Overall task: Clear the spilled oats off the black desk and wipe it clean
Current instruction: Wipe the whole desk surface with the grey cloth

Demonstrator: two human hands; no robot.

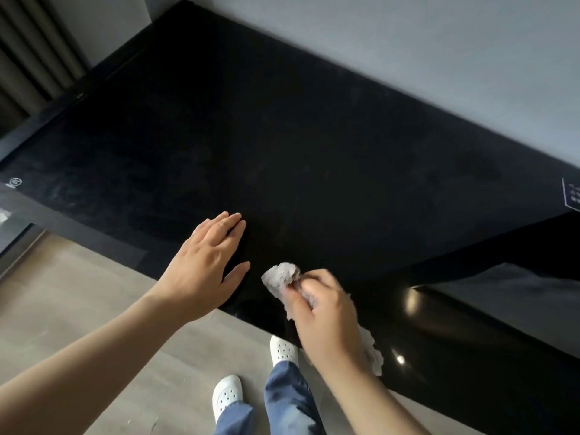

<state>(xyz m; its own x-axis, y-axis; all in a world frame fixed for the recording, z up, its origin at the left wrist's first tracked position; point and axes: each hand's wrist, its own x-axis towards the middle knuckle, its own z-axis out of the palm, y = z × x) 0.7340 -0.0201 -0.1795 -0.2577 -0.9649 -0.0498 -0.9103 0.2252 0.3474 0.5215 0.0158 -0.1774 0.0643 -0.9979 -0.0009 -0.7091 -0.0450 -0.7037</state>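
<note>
One wide-angle head view looks steeply down and forward from close above the near edge of the desk [282, 136]. The desk runs slanted across the frame, with the wall [439, 42] beyond it. Floor [78, 293] and shoes [284, 350] lie below its near edge.

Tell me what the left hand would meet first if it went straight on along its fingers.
The left hand points its straight fingers across the black desk. The way looks free, bare desk top only, up to the grey wall behind it, as far as the picture shows.
</note>
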